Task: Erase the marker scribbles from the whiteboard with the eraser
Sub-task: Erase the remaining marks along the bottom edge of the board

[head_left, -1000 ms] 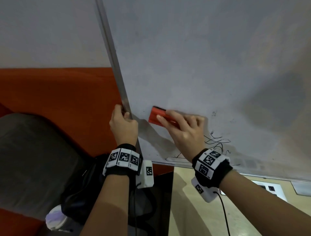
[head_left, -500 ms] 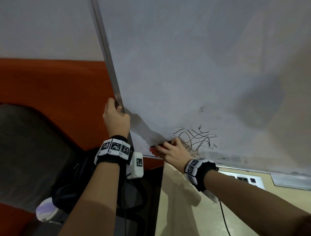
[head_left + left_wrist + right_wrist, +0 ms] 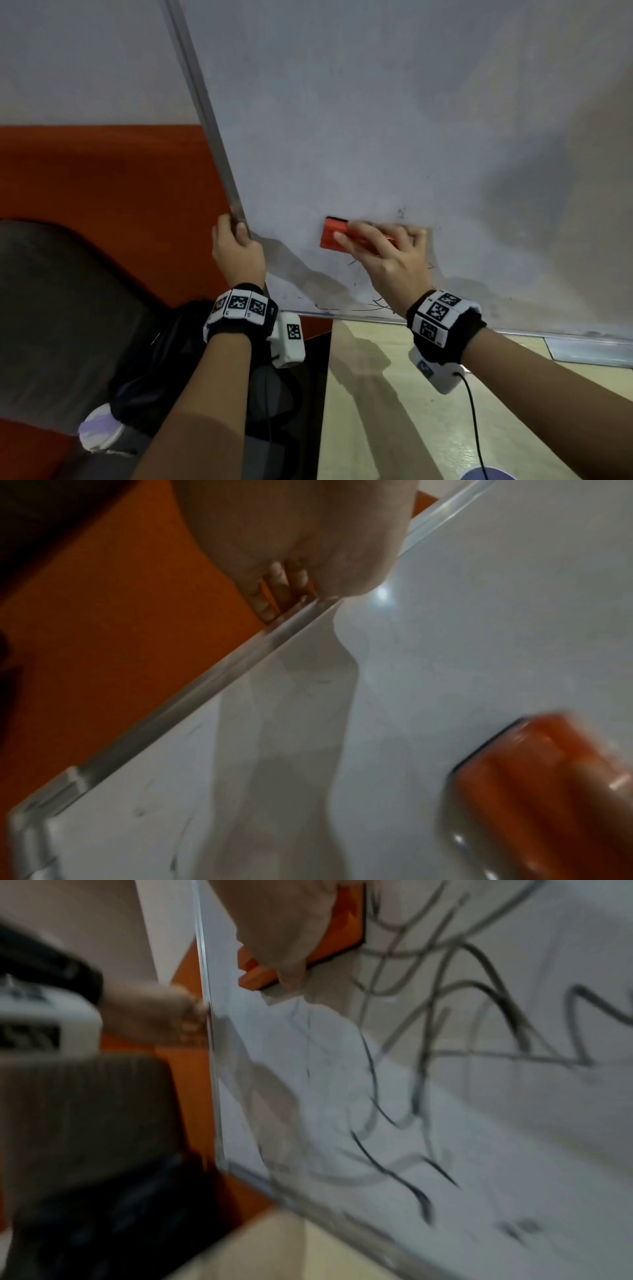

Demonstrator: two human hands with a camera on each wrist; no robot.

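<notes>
Nearest to us: two forearms with marker-tagged wristbands (image 3: 241, 306). Our right hand (image 3: 387, 253) held the eraser (image 3: 334, 236), fingers curled over its orange back, flat against the whiteboard (image 3: 411, 120). Eraser's long axis ran sideways across the board, its free end pointing toward our left hand (image 3: 236, 250). Left hand gripped the board's metal side frame (image 3: 205, 102), fingers wrapped behind the edge, thumb on the front.

Scribbles (image 3: 445, 1020): black marker lines below and beside the gripping right hand, down to the board's lower edge; partly hidden by that hand in the head view.

Beyond the left grip: orange panel (image 3: 102, 178), pale wall (image 3: 85, 58) above it. Below it: grey cushion (image 3: 51, 308), a dark bag (image 3: 154, 377). Under the board: pale floor (image 3: 376, 411).
</notes>
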